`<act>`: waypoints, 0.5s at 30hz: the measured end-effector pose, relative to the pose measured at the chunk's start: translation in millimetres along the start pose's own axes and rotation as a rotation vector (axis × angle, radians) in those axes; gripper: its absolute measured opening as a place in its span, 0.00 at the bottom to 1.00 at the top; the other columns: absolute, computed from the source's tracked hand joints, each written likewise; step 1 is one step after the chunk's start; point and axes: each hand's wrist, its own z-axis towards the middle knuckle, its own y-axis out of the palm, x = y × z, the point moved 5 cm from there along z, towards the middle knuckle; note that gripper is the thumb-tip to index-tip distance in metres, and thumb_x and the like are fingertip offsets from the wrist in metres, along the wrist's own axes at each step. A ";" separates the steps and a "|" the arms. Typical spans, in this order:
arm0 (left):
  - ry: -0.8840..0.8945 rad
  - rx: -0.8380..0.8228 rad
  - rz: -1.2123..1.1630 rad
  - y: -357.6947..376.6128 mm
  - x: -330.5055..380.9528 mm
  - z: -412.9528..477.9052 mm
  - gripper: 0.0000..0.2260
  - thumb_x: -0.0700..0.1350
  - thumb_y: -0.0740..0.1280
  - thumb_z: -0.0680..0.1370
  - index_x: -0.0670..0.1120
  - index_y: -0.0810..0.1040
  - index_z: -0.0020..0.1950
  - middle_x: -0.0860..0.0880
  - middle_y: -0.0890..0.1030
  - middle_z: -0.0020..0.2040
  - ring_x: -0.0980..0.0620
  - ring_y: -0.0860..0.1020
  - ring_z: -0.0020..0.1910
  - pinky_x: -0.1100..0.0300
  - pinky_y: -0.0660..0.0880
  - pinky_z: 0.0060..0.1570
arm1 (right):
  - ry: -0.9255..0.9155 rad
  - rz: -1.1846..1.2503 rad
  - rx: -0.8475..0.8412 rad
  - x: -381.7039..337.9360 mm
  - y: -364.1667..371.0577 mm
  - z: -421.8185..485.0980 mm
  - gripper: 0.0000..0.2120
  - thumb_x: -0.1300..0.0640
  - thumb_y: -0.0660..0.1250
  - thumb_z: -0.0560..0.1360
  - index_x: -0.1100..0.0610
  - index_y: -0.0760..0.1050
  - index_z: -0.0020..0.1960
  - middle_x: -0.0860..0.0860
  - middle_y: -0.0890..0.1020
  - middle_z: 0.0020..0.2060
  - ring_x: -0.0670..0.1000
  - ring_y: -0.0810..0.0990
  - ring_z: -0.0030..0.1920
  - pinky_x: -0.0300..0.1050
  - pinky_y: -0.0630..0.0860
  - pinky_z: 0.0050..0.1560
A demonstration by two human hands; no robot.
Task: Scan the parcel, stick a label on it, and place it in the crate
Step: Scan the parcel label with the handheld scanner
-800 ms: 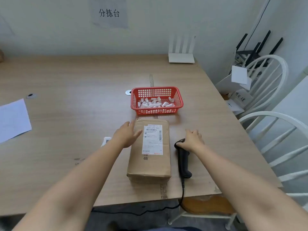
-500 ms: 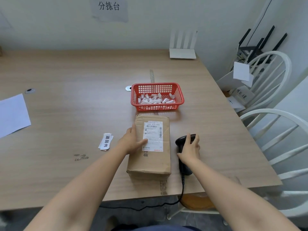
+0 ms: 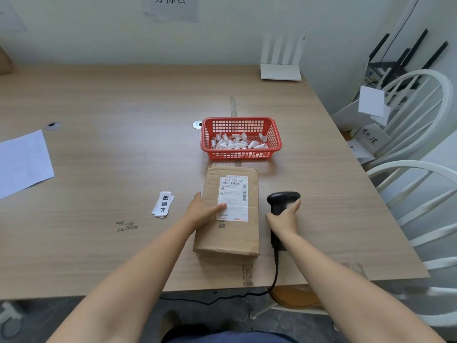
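The right hand [image 3: 284, 219] is gripping the scanner [image 3: 282, 204] at three o'clock of the parcel [image 3: 230, 233]. The left hand [image 3: 201, 212] is lying flat on the parcel mid-counter [image 3: 111, 169], its thumb is overlapping the shipping label [image 3: 233, 198], perhaps risking a misread.

White router [image 3: 281, 70], paper sheet [image 3: 23, 162], white chairs [image 3: 418, 174] beside table [image 3: 111, 144]

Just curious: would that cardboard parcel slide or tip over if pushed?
The parcel lies flat and low on the table, so it would probably slide, not tip. Its creased cardboard looks slightly soft. The left hand steadies it.
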 end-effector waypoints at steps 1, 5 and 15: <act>-0.038 -0.019 -0.069 1.1 -3.6 0.2 0.38 0.58 0.73 0.64 0.43 0.64 0.68 0.45 0.75 0.65 0.46 0.76 0.61 0.49 0.73 0.62 | -0.007 0.052 -0.008 -4.5 -0.9 -0.6 0.43 0.61 0.64 0.71 0.57 0.36 0.74 0.63 0.75 0.60 0.62 0.75 0.54 0.45 0.68 0.47; -0.085 -0.159 -0.279 11.2 -7.5 -3.9 0.22 0.55 0.68 0.72 0.45 0.74 0.62 0.46 0.81 0.58 0.49 0.80 0.50 0.56 0.78 0.47 | -0.069 0.175 -0.028 -21.1 1.4 -0.3 0.35 0.62 0.63 0.71 0.57 0.51 0.73 0.60 0.75 0.59 0.56 0.74 0.48 0.48 0.70 0.48; -0.205 -0.324 -0.497 18.2 -8.6 -4.9 0.14 0.57 0.60 0.76 0.50 0.77 0.54 0.49 0.81 0.51 0.50 0.79 0.51 0.56 0.76 0.49 | -0.124 0.282 -0.092 -49.1 11.6 -2.4 0.21 0.57 0.65 0.68 0.56 0.66 0.59 0.57 0.79 0.49 0.60 0.80 0.49 0.59 0.78 0.52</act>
